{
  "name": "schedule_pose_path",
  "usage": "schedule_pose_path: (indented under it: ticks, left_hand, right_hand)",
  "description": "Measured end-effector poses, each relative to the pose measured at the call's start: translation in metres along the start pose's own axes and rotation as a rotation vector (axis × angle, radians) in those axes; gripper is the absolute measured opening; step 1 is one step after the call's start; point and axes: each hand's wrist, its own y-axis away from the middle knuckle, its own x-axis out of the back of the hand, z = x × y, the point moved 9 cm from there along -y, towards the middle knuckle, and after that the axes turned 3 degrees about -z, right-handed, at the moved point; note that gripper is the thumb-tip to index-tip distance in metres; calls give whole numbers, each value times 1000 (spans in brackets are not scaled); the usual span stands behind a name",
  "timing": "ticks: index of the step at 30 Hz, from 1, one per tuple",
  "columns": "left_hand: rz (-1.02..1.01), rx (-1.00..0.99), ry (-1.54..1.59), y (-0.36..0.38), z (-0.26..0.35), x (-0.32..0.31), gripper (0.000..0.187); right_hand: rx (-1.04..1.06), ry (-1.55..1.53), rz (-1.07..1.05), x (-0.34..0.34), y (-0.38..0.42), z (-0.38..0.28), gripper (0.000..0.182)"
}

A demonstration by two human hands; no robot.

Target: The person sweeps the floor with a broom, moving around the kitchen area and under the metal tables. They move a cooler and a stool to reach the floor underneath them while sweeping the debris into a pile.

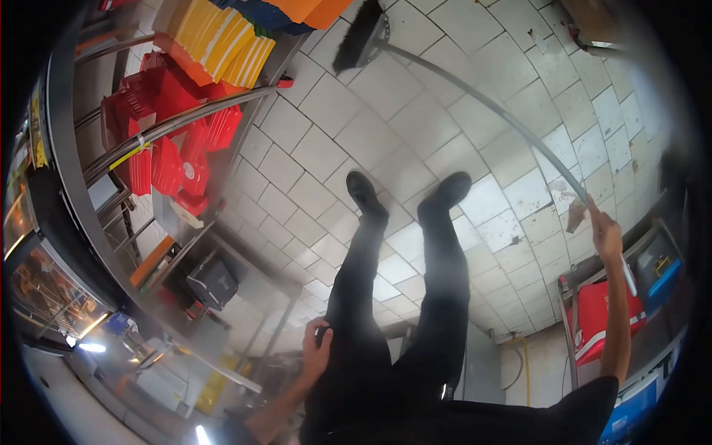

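My right hand (pixel 607 236) is closed around the upper end of a broom's long grey handle (pixel 512 121). The handle curves across the view to a dark-bristled broom head (pixel 360 41), which rests on the tiled floor (pixel 397 122) beyond my feet. My left hand (pixel 317 350) hangs beside my left thigh with its fingers curled. A small dark thing (pixel 321 336) shows between thumb and fingers; its kind is not clear.
On the left, a metal rack (pixel 174 127) holds red plastic baskets (pixel 174 159) and yellow stacked cartons (pixel 222 41). A lit glass cabinet (pixel 55 285) stands farther left. At right, a red bag (pixel 597 319) sits on a shelf. Dirt marks the floor.
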Motion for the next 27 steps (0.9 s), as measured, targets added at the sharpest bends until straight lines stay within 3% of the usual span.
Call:
schedule_pose_path:
  ticks: [3, 7, 8, 10, 13, 16, 17, 18, 19, 20, 21, 23, 27]
  left_hand:
    - [-8, 19, -45, 2, 5, -2, 14]
    - [9, 3, -39, 4, -3, -2, 16]
    - [18, 11, -18, 5, -4, -1, 16]
    - [2, 11, 7, 3, -2, -7, 17]
    - [-6, 122, 89, 7, -7, -1, 17]
    - [3, 50, 58, 9, -17, -2, 13]
    - [-7, 67, 75, 7, -18, -3, 12]
    - [-15, 80, 93, 4, -18, -4, 11]
    - [-10, 74, 112, 3, -19, -4, 11]
    - [-32, 47, 120, 2, -20, -7, 10]
    - [-60, 13, 122, -1, -18, -8, 10]
    - [-30, -8, 137, -4, -21, -10, 10]
    - [-6, -56, 82, -8, -7, -7, 10]
  right_hand:
    - [-52, 126, -91, 25, 5, 5, 57]
    - [47, 100, -111, 11, -79, -37, 54]
    - [-7, 257, -164, -2, -107, -53, 51]
    - [142, 333, -104, -36, -149, -72, 66]
    - [-18, 416, -278, -38, -150, -61, 67]
    - [-40, 285, -260, 2, -53, 10, 66]
    - [-206, 262, -384, 36, -11, 17, 62]
    - [-280, 333, -355, 60, 44, 52, 58]
    - [-274, 280, -290, 98, 88, 52, 52]
    - [-416, 239, -345, 131, 127, 48, 55]
    - [-333, 258, -242, 162, 163, 45, 54]
    - [-441, 327, -293, 207, 209, 28, 52]
    - [-494, 225, -184, 233, 248, 3, 52]
